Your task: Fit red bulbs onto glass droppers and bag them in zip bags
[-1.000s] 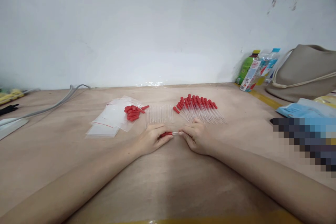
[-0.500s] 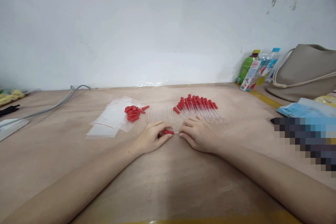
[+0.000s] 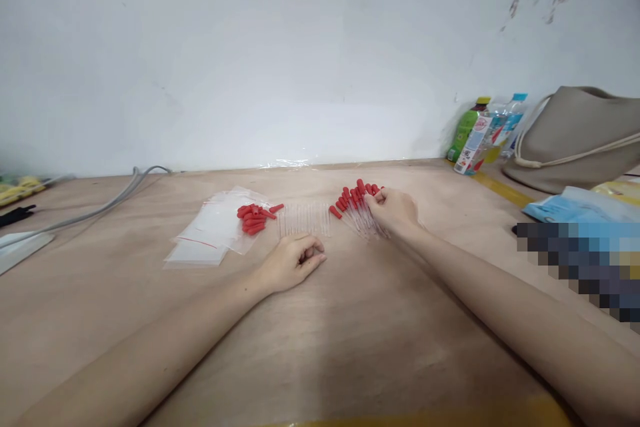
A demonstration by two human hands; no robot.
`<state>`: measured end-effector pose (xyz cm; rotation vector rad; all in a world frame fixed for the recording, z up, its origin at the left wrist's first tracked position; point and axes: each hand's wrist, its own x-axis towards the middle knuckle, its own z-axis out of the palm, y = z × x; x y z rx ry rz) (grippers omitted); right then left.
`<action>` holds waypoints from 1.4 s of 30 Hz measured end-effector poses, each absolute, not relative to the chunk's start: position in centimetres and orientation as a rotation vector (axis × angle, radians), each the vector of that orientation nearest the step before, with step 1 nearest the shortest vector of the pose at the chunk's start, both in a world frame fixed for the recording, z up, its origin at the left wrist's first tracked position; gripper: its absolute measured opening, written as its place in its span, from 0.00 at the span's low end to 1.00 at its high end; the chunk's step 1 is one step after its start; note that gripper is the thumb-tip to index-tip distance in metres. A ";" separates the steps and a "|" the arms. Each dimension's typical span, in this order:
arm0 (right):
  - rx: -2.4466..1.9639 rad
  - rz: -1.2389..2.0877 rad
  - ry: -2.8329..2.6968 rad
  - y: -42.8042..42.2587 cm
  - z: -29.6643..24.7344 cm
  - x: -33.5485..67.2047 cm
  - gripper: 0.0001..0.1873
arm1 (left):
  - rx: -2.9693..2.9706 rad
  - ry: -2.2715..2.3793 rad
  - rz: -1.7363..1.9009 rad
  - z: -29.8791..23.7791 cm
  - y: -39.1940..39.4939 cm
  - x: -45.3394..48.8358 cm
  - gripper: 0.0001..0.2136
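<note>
My left hand point(image 3: 293, 262) rests on the table with its fingers loosely curled and its thumb apart, holding nothing. Just beyond it lies a row of clear glass tubes point(image 3: 303, 219). My right hand point(image 3: 395, 212) is over a group of droppers point(image 3: 357, 203) with red bulbs and clear tubes. Its thumb and fingers are pinched together at a dropper among the bulbs; the hand hides much of that dropper and the right part of the group. Loose red rubber bulbs point(image 3: 253, 219) are heaped left of the tubes, on clear zip bags point(image 3: 200, 230).
A grey cable point(image 3: 107, 203) runs along the left. At the back right, drink bottles point(image 3: 473, 137) lean by the wall, beside a grey-brown drawstring bag point(image 3: 577, 140). Blue packaging point(image 3: 555, 207) lies at the right edge, near a blurred-out dark patch.
The dropper between my two hands has left the left hand. My right hand has moved away from the left, forward and right, onto the group of droppers. My left hand has stayed in place.
</note>
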<state>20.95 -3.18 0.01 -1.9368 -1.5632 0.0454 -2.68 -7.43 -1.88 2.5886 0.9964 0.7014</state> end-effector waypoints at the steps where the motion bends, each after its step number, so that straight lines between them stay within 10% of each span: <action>1: -1.968 0.031 -1.561 -2.8 0.1 20.6 0.16 | 2.588 0.995 0.700 -1.8 -7.4 -2.7 0.06; 30: -1.897 -0.170 -2.016 -2.7 -1.3 13.7 0.20 | 2.768 1.572 1.047 -0.3 -4.6 -4.2 0.10; 42: -1.965 -0.002 -1.983 -2.3 -1.0 12.5 0.16 | 2.659 2.309 0.110 2.5 1.7 -5.5 0.13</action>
